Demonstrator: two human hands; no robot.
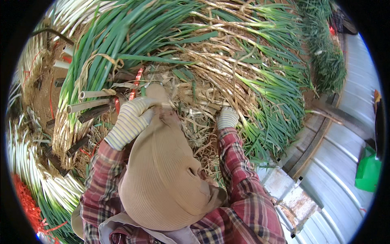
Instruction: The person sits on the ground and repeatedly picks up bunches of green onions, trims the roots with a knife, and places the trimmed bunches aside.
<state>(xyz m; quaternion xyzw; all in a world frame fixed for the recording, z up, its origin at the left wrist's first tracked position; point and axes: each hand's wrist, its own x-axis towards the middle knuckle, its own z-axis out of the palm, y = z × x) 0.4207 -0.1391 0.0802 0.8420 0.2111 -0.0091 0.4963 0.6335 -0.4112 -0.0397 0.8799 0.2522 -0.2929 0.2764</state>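
Observation:
My left hand (131,120), in a striped knit glove, is beside the beige ribbed cloth (161,170) over my leg. Its fingertips are blurred near the cloth's far end, and whether they hold anything is unclear. On the right, my right hand (228,118), gloved alike, has curled fingers against the near edge of a heap of untrimmed green onions (222,73). The palm side is hidden. Dry brown skins cling to these stalks, and their green leaves (274,113) fan to the right. Loose dry husks (195,119) litter the ground between my hands.
Green onions (76,100) lean among pale hollow tubes (90,106) at left. White-stalked onions (61,192) and red plastic twine (27,204) lie lower left. A metal frame (292,195), corrugated sheet metal (338,161) and a green container (368,170) are at right.

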